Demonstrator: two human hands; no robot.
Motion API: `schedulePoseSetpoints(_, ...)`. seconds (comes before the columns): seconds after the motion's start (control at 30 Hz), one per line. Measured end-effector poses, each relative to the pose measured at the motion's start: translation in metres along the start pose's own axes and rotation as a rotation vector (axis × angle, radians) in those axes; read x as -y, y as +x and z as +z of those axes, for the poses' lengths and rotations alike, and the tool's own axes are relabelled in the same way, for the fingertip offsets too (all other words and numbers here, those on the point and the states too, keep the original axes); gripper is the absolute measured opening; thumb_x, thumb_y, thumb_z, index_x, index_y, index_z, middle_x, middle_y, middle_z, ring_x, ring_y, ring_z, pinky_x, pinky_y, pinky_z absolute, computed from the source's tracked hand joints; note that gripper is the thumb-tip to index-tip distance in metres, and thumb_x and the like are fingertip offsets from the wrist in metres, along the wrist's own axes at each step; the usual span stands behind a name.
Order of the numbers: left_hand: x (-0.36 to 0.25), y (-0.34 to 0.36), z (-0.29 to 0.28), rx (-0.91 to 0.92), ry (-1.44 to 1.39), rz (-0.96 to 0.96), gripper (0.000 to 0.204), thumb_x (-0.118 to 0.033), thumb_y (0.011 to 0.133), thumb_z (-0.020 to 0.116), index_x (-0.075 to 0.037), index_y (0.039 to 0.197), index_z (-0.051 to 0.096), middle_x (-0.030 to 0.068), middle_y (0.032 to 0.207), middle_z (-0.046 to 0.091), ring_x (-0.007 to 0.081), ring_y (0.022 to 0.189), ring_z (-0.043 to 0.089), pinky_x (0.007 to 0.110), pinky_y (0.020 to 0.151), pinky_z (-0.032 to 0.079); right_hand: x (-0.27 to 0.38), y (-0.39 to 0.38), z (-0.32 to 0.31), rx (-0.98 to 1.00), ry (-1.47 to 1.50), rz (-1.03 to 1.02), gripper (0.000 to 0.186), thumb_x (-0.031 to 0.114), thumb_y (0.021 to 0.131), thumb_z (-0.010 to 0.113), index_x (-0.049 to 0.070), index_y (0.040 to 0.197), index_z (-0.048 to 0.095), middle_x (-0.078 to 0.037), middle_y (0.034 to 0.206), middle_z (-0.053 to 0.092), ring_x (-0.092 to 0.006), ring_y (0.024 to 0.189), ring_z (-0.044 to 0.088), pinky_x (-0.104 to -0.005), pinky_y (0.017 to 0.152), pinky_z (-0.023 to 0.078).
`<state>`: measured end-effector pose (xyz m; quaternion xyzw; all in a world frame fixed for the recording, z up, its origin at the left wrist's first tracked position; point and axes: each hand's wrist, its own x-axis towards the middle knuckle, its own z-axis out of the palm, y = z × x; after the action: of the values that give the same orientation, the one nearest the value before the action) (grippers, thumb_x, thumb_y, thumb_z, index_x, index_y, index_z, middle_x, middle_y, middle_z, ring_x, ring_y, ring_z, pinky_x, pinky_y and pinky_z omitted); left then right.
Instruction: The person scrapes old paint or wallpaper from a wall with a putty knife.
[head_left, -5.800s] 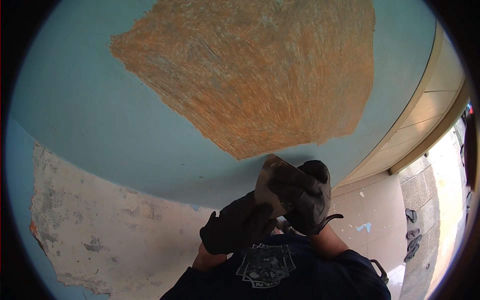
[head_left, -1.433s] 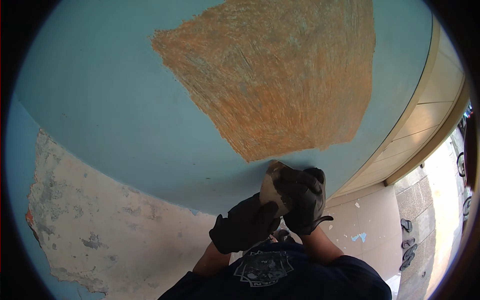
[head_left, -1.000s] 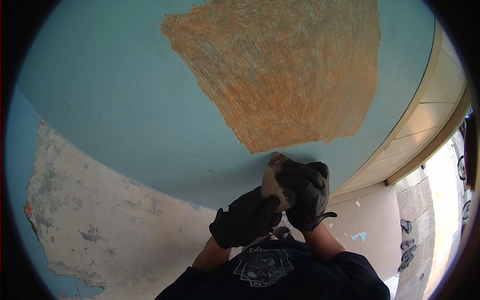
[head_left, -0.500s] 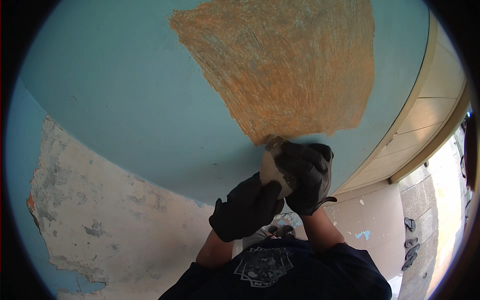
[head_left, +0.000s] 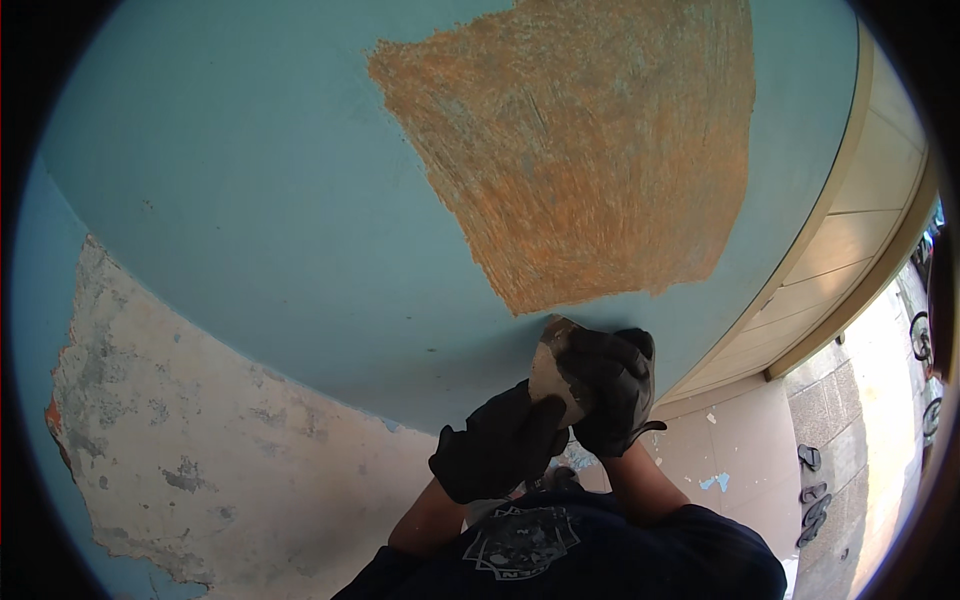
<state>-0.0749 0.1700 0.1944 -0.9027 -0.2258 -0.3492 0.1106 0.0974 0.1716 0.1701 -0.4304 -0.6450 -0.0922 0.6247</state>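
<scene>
From my distant seat I'm seeing a teal wall (head_left: 250, 200), an orange patch (head_left: 590, 160) (finely streaked with grey), black gloves (head_left: 495, 445) and a beige flat piece (head_left: 546, 378).

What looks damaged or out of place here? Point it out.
The teal wall has a rough orange patch that looks scraped of its paint. At left, a pale, blotched surface has a ragged, chipped edge. Blue flakes litter the floor at right, like fallen paint.

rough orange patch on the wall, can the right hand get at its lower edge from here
Probably yes: the right hand appears just below the orange patch, with only blue wall visible between. Both hands grip a flat piece, so bare fingertips look less free.
</scene>
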Motion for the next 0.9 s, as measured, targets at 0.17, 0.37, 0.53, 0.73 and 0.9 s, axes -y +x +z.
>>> schedulePoseSetpoints(0.17, 0.002, 0.002, 0.000, 0.017, -0.065, -0.057, 0.043, -0.016, 0.074, 0.078, -0.001, 0.110, 0.060, 0.0195, 0.094, 0.062, 0.0332, 0.078, 0.066, 0.038, 0.064, 0.058, 0.000, 0.011, 0.000, 0.003, -0.009, -0.012, 0.027, 0.020, 0.066, 0.071, 0.018, 0.092, 0.071, 0.000, 0.111, 0.069, -0.0250, 0.091, 0.054, -0.0385, 0.081, 0.042)
schedulePoseSetpoints(0.37, 0.001, 0.002, -0.001, 0.137, -0.223, -0.101, 0.044, -0.017, 0.074, 0.079, -0.001, 0.110, 0.060, 0.0196, 0.092, 0.061, 0.0325, 0.075, 0.066, 0.038, 0.063, 0.058, -0.001, 0.015, -0.005, 0.018, -0.005, -0.014, 0.026, 0.019, 0.066, 0.071, 0.018, 0.092, 0.071, 0.000, 0.111, 0.068, -0.0248, 0.090, 0.054, -0.0388, 0.079, 0.042)
schedulePoseSetpoints(0.53, -0.006, 0.002, -0.005, 0.032, -0.128, -0.046, 0.037, -0.013, 0.079, 0.074, 0.002, 0.110, 0.060, 0.0197, 0.103, 0.062, 0.0309, 0.087, 0.066, 0.039, 0.069, 0.057, 0.000, 0.011, -0.007, 0.012, 0.024, -0.013, 0.028, 0.018, 0.064, 0.072, 0.017, 0.092, 0.071, -0.001, 0.111, 0.068, -0.0250, 0.091, 0.055, -0.0397, 0.078, 0.043)
schedulePoseSetpoints(0.73, 0.003, -0.014, 0.010, 0.117, -0.160, -0.045, 0.039, -0.014, 0.077, 0.075, 0.001, 0.110, 0.061, 0.0210, 0.101, 0.062, 0.0320, 0.084, 0.066, 0.039, 0.068, 0.057, -0.002, 0.004, -0.006, 0.011, 0.063, 0.014, 0.029, 0.019, 0.065, 0.072, 0.015, 0.094, 0.070, -0.002, 0.111, 0.068, -0.0259, 0.090, 0.056, -0.0395, 0.078, 0.043)
schedulePoseSetpoints(0.9, -0.009, 0.006, -0.003, -0.059, 0.024, -0.026, 0.039, -0.016, 0.078, 0.075, 0.000, 0.111, 0.062, 0.0210, 0.103, 0.062, 0.0318, 0.085, 0.066, 0.039, 0.070, 0.058, 0.002, 0.011, -0.007, 0.001, 0.003, -0.014, 0.028, 0.019, 0.066, 0.072, 0.015, 0.093, 0.070, -0.003, 0.111, 0.068, -0.0262, 0.090, 0.057, -0.0395, 0.078, 0.043)
